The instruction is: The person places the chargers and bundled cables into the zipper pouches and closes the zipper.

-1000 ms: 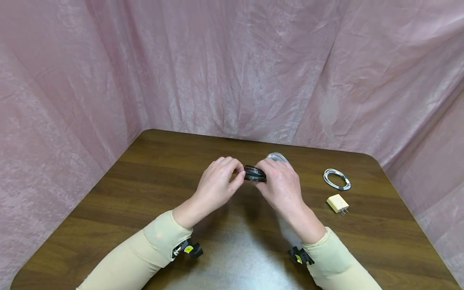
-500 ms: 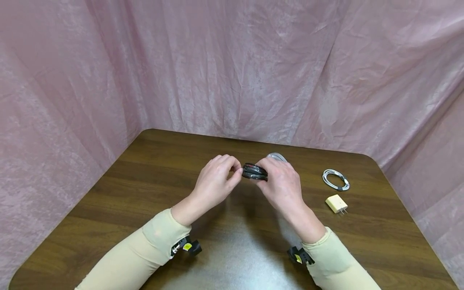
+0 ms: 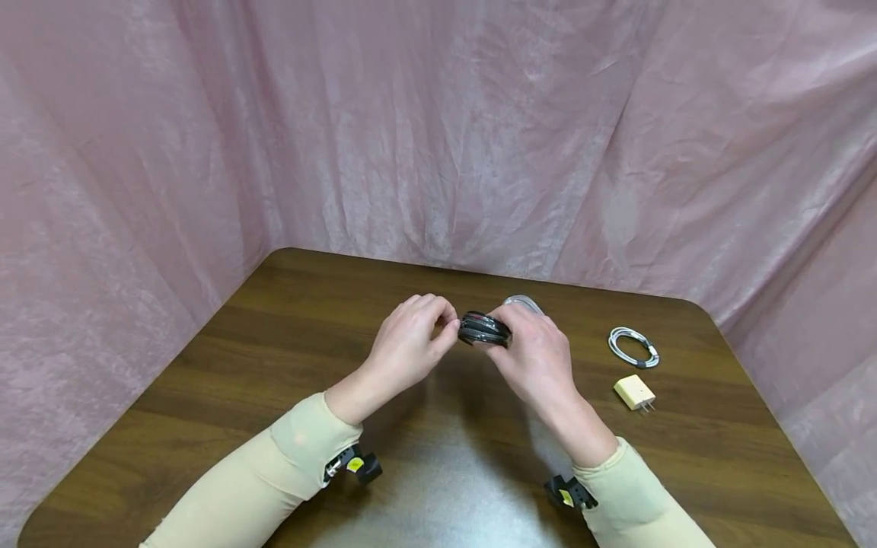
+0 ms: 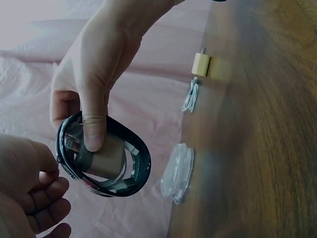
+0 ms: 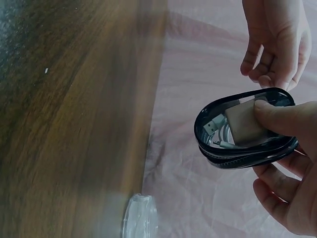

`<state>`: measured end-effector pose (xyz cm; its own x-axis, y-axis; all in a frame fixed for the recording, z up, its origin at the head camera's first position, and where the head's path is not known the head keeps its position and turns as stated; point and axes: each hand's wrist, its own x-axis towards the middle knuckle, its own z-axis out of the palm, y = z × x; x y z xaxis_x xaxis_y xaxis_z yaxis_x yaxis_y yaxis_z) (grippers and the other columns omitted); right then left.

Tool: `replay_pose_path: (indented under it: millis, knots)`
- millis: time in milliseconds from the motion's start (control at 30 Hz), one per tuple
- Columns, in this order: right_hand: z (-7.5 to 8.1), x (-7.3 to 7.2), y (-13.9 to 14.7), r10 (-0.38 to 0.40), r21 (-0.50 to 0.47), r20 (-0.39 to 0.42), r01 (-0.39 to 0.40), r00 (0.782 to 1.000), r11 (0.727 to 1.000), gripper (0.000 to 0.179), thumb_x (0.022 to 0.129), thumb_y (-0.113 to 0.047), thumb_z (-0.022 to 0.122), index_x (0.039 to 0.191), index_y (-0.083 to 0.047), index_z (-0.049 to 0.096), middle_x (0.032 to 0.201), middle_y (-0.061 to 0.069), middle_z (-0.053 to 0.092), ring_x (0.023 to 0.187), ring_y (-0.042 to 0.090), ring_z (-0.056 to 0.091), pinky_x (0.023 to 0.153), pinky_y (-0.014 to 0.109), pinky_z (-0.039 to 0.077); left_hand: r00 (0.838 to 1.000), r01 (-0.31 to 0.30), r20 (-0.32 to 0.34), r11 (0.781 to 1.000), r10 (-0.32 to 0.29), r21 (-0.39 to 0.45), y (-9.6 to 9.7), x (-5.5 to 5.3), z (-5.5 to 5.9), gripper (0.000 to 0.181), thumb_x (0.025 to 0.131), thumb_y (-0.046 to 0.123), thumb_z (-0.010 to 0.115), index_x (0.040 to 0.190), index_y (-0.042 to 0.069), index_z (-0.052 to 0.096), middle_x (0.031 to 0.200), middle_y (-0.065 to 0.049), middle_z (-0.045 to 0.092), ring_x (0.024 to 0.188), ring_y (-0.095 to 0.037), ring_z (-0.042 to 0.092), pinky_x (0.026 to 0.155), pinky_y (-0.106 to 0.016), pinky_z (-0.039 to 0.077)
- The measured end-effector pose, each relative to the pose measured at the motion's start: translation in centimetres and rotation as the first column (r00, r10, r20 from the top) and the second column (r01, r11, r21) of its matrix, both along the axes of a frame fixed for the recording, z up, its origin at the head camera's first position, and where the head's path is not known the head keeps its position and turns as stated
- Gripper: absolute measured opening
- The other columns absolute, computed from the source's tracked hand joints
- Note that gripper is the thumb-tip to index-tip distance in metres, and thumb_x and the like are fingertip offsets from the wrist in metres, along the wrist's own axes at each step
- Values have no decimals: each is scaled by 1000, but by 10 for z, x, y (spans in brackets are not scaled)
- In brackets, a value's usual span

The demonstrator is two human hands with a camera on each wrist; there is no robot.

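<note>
In the head view, my right hand holds a small case with black edges above the table. The right wrist view shows the case open at its top, with a toothed, zipper-like black rim. Inside lie a brownish block and a pale cable with a USB plug. My right thumb presses on the block from above while the other fingers curl under the case. My left hand pinches at the case's left end with thumb and forefinger; what exactly sits between those fingertips is too small to tell.
Behind my right hand a clear plastic item lies on the table, partly hidden in the head view. To the right are a coiled white cable and a pale yellow plug adapter. Pink curtain hangs behind the wooden table.
Over the last second the case and my left fingertips have shifted slightly, with the case tilting a little. Both hands keep their hold, and the things on the table stay where they were.
</note>
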<state>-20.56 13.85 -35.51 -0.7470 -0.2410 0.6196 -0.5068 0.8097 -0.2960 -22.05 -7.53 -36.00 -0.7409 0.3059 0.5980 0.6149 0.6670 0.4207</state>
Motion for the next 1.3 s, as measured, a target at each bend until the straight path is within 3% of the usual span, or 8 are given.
replay_pose_path:
  millis: [333, 633, 933, 1067, 1300]
  knots:
    - [1, 0, 7, 3, -77, 62, 2, 998, 997, 37, 77, -20, 103, 99, -18, 75, 94, -4, 68, 78, 23, 66, 68, 50, 53, 998, 8, 61, 1000, -8, 0, 3, -4, 7, 8, 101, 13, 76, 96, 14, 71, 93, 2, 69, 91, -20, 61, 80, -40, 53]
    - [1, 0, 9, 1, -112, 125, 13, 992, 994, 37, 77, -20, 102, 103, -18, 76, 96, -3, 70, 85, 20, 67, 74, 53, 53, 997, 9, 80, 1000, -9, -9, 4, -4, 9, 7, 102, 14, 76, 96, 15, 71, 93, 3, 69, 91, -20, 61, 79, -39, 53]
    - [-4, -3, 10, 13, -110, 190, 8, 982, 994, 37, 81, -25, 101, 109, -15, 78, 100, -2, 75, 89, 22, 69, 76, 52, 54, 990, 7, 144, 1000, -3, -26, 1, -4, 3, 6, 104, 16, 73, 98, 16, 71, 95, 3, 68, 94, -19, 61, 82, -39, 53]
    - [-7, -5, 14, 19, -138, 231, 14, 973, 990, 36, 82, -25, 100, 110, -15, 78, 97, -1, 75, 84, 20, 66, 75, 48, 54, 988, 16, 155, 1000, -13, -20, -4, -6, -2, 5, 103, 14, 74, 103, 16, 69, 97, 4, 67, 94, -18, 60, 81, -38, 52]
    - [-7, -6, 19, 21, -167, 325, 36, 945, 985, 38, 86, -31, 97, 114, -15, 78, 90, -2, 73, 73, 17, 60, 70, 41, 50, 987, 57, 152, 998, -53, -18, -8, -7, -7, 18, 101, 15, 78, 115, 13, 66, 103, 0, 66, 97, -20, 62, 82, -39, 53]
